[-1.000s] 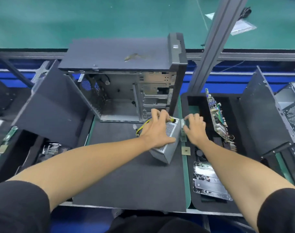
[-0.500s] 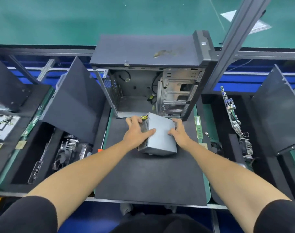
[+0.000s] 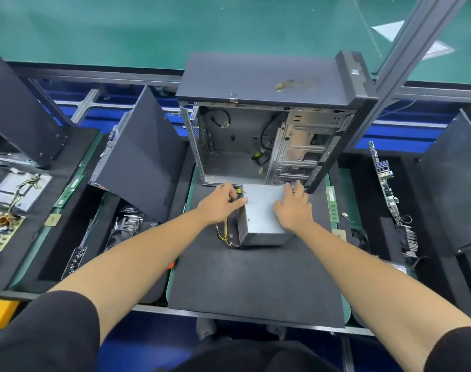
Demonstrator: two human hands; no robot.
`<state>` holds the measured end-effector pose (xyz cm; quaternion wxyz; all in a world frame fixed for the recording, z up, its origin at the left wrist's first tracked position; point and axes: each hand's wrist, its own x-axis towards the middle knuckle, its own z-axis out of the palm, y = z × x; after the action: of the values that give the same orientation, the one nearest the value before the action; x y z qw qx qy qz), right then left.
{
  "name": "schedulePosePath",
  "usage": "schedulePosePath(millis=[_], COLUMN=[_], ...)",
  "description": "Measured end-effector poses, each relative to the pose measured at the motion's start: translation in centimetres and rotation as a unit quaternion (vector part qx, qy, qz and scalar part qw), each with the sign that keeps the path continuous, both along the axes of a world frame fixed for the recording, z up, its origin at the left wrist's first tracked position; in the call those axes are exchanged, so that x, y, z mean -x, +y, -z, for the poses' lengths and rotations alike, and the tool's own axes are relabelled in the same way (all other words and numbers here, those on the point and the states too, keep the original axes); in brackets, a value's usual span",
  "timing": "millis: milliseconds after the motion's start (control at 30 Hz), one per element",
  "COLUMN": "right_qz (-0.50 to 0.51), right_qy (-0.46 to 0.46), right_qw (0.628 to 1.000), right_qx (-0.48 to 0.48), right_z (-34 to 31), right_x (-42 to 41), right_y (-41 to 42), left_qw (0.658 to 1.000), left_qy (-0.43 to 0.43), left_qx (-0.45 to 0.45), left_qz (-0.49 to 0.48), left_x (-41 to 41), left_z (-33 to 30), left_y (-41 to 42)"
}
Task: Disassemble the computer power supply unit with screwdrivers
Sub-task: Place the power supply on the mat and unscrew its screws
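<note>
Directly behind the power supply (image 3: 265, 210) stands an open case (image 3: 256, 146).

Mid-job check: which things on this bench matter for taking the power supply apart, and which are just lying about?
Job:
power supply
its yellow and black wires
left hand, on its left edge
right hand, flat on top

Lying about:
open computer case
memory stick
circuit board
leaning side panel
No screwdriver visible.

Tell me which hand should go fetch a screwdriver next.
Probably the right hand: it only lies flat and open on top of the power supply. The left hand grips the unit's left edge by the cables, steadying it. No screwdriver is clearly visible.
</note>
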<state>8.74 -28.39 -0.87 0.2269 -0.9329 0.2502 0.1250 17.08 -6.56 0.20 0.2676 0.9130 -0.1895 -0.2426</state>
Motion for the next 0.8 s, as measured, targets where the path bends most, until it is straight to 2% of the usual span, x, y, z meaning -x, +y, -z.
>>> schedulePosePath(millis=[100, 200, 333, 433, 500, 600, 633, 700, 800], right_qz=[0.029, -0.001, -0.019, -0.056, -0.076, -0.058, -0.063, -0.086, -0.088], right_qy=[0.053, 0.114, 0.141, 0.147, 0.130, 0.082, 0.069, 0.059, 0.012], right_qw=[0.998, 0.993, 0.989, 0.986, 0.988, 0.993, 0.993, 0.990, 0.985], right_qx=[-0.023, 0.015, 0.033, 0.048, 0.019, -0.062, -0.073, -0.096, -0.148], right_z=[-0.7, -0.7, -1.1, -1.6, -1.9, -2.4, -2.3, -2.0, -1.6], right_x=[-0.9, -1.2, -1.8, -1.6, -1.7, -1.4, -1.2, -0.6, 0.1], right_y=[2.2, 4.3, 6.1, 6.2, 4.5, 1.0, 0.1, -1.2, -1.8], left_qw=[1.000, 1.000, 0.998, 0.998, 1.000, 0.981, 0.974, 0.971, 0.979], left_qy=[0.011, 0.021, 0.029, 0.050, 0.005, -0.190, -0.221, -0.232, -0.193], left_qx=[-0.003, 0.007, 0.041, 0.021, -0.001, 0.003, 0.023, 0.051, 0.029], left_qz=[0.019, 0.013, 0.029, 0.018, -0.007, -0.026, -0.033, -0.039, -0.056], left_x=[-0.4, -0.4, -0.1, 0.3, 1.0, 3.1, 4.2, 6.6, 10.5], left_z=[0.7, 0.8, 0.4, 0.8, 1.3, 1.6, 1.6, 1.8, 3.0], left_y=[0.9, 0.7, -0.4, -0.7, -0.6, -0.8, -1.1, -1.9, -4.0])
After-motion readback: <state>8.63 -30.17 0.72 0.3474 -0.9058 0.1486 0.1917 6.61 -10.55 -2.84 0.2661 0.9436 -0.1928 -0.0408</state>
